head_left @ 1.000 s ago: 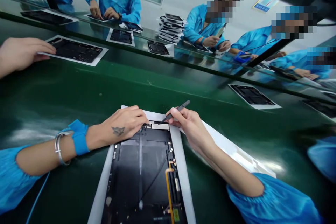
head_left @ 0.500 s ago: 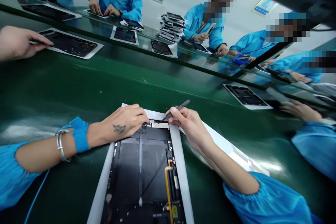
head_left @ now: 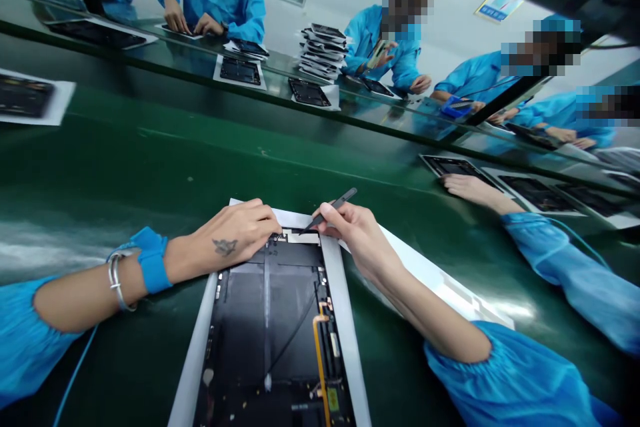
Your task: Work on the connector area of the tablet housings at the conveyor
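Note:
An opened tablet (head_left: 270, 320), its dark inner parts and an orange flex cable (head_left: 320, 353) showing, lies on a white sheet (head_left: 350, 320). My left hand (head_left: 245, 230) reaches over its upper left corner, fingers bent together and tips at the top edge. What they pinch, if anything, is hidden. Between the thumb and fingers of my right hand (head_left: 353, 230) are dark tweezers (head_left: 343, 199). Their tips point down at a pale strip (head_left: 303, 238) along the tablet's top edge; contact is too small to tell.
A white tray-like piece (head_left: 450, 290) lies right of the tablet on the green bench (head_left: 200, 153). A co-worker's hand (head_left: 470, 188) touches another tablet at right. One more tablet (head_left: 25, 99) is at far left. Across the bench, people in blue work near stacked tablets (head_left: 324, 53).
At left, a tablet has shifted left, and the co-worker's hand there is out of view. The co-worker's hand at right has reached left to a tablet. My hands are almost unmoved.

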Tool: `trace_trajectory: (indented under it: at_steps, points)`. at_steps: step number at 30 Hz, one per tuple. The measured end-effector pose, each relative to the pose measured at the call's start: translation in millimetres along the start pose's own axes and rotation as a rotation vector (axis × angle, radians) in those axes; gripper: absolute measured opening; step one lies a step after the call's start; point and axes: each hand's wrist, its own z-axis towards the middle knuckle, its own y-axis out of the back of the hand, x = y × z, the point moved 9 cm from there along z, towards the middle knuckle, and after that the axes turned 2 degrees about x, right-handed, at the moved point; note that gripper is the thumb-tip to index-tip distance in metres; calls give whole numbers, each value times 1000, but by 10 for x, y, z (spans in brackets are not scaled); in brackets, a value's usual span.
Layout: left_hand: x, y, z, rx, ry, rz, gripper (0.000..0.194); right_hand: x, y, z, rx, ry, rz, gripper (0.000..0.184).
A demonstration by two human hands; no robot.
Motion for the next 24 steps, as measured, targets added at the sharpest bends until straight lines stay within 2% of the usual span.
trace_trajectory:
  at_steps: [11,16,20,24]
  points:
    - [-7,-27,-11,42,-11,40,31,44,-21,1,2,59,-80,47]
    - [0,-15,-6,33,-21,3,29,190,-20,-56,-17,218,-275,41]
    - [4,-7,-9,22,-29,-4,29,319,25,-186,-109,344,-319,38]
    - [-24,6,-21,1,-51,32,27,447,-150,-314,-28,527,-328,33]
